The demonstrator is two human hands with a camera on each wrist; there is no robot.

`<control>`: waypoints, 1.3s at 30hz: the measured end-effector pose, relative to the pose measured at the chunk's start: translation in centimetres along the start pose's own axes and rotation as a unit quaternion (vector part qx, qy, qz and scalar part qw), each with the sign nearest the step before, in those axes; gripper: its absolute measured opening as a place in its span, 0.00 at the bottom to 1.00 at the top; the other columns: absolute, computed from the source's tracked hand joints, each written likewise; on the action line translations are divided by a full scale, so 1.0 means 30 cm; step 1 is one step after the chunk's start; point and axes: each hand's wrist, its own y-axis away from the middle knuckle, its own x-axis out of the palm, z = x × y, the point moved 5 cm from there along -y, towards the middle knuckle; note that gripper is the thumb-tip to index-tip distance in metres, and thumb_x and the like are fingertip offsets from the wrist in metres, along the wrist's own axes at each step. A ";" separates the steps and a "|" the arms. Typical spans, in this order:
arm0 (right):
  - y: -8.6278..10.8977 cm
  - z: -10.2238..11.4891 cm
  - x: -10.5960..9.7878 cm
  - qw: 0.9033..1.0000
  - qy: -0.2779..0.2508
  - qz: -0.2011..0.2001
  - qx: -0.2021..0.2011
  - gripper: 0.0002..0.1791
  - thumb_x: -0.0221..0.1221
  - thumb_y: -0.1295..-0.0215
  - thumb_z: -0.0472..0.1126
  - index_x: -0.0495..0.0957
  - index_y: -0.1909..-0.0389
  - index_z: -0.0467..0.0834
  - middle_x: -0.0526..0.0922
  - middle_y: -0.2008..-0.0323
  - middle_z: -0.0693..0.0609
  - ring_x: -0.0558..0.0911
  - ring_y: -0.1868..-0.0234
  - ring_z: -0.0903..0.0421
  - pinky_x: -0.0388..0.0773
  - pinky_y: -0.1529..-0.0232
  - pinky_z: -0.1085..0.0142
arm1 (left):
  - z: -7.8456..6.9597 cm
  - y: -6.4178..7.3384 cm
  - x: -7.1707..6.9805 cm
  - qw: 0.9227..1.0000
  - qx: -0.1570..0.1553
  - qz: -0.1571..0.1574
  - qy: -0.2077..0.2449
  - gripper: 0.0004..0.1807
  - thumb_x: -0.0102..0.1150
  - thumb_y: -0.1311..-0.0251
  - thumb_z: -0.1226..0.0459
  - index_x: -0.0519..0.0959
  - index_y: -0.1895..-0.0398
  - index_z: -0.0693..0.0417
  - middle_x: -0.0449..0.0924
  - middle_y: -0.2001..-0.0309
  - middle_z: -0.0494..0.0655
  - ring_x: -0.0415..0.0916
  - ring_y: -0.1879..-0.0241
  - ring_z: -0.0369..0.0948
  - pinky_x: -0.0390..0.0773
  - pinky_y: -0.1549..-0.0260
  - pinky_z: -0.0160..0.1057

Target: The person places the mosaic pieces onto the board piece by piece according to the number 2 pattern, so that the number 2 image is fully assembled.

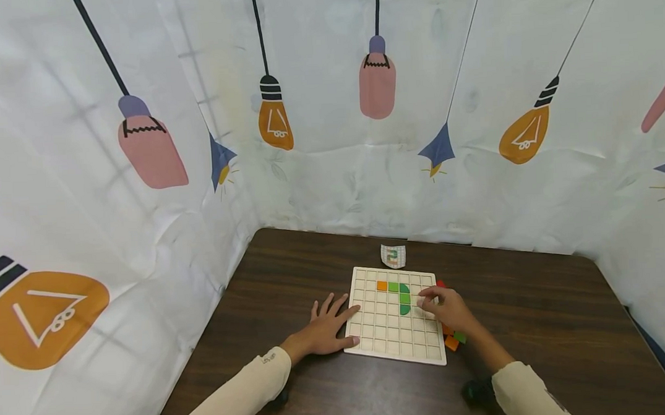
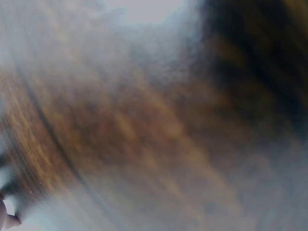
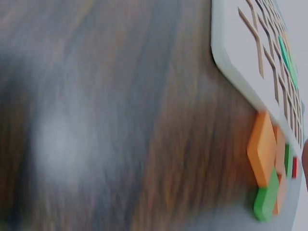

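Note:
A pale square grid board [image 1: 380, 338] lies on the table with a small pattern of tiles on its upper part: an orange square [image 1: 382, 286], a green square [image 1: 393, 286], and a green column with rounded pieces [image 1: 406, 309] at its ends. My left hand [image 1: 328, 327] rests with spread fingers on the board's left edge. Over the right side of the board, my right hand [image 1: 447, 306] has its thumb and index fingertips close together, just right of the green column; I cannot tell whether a tile is between them.
Loose orange tiles [image 3: 262, 149], a green tile [image 3: 266, 197] and a red one [image 3: 294, 167] lie along the board's right edge, partly under my right hand. A small printed card [image 1: 393, 256] is behind the board. The dark wooden table [image 1: 537, 310] meets a white patterned curtain at the back.

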 end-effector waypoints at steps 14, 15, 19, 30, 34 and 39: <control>0.036 -0.109 -0.130 0.999 0.014 -0.006 0.043 0.19 0.69 0.37 0.46 0.83 0.49 0.40 0.84 0.56 0.43 0.64 0.84 0.60 0.68 0.80 0.67 | 0.001 0.001 -0.002 1.000 0.001 -0.001 0.000 0.42 0.48 0.32 0.35 0.53 0.19 0.35 0.42 0.18 0.51 0.36 0.21 0.63 0.41 0.34 0.76; 0.038 -0.114 -0.133 0.999 0.021 -0.006 0.042 0.19 0.69 0.37 0.46 0.83 0.49 0.40 0.84 0.55 0.42 0.65 0.84 0.60 0.68 0.80 0.67 | 0.001 0.001 -0.002 1.000 0.001 -0.001 0.000 0.42 0.48 0.32 0.34 0.53 0.19 0.35 0.42 0.18 0.51 0.36 0.21 0.63 0.41 0.34 0.76; 0.045 -0.135 -0.139 0.998 0.053 0.001 0.043 0.21 0.70 0.37 0.47 0.83 0.48 0.40 0.82 0.48 0.39 0.67 0.81 0.59 0.68 0.77 0.67 | 0.000 0.001 -0.002 1.000 0.002 -0.002 0.000 0.42 0.48 0.32 0.34 0.53 0.19 0.35 0.42 0.18 0.51 0.36 0.21 0.63 0.41 0.34 0.76; 0.058 -0.144 -0.134 0.995 0.091 0.019 0.030 0.20 0.70 0.39 0.49 0.85 0.49 0.43 0.79 0.49 0.42 0.69 0.77 0.59 0.69 0.73 0.67 | 0.000 0.000 -0.001 1.000 0.004 -0.003 0.001 0.42 0.48 0.32 0.34 0.53 0.19 0.35 0.42 0.18 0.51 0.36 0.21 0.64 0.41 0.34 0.77; 0.059 -0.141 -0.134 0.994 0.108 0.023 0.023 0.20 0.71 0.39 0.48 0.86 0.48 0.42 0.79 0.53 0.44 0.69 0.75 0.59 0.69 0.73 0.68 | -0.001 0.000 0.000 1.000 0.006 -0.003 -0.002 0.42 0.48 0.32 0.35 0.53 0.19 0.35 0.42 0.18 0.52 0.36 0.21 0.64 0.41 0.34 0.77; 0.060 -0.138 -0.136 0.992 0.119 0.031 0.017 0.22 0.71 0.39 0.47 0.86 0.47 0.41 0.78 0.54 0.44 0.70 0.71 0.58 0.69 0.71 0.68 | -0.003 0.000 -0.004 1.000 0.008 -0.003 0.001 0.41 0.48 0.32 0.35 0.53 0.19 0.36 0.42 0.19 0.53 0.36 0.21 0.64 0.41 0.34 0.77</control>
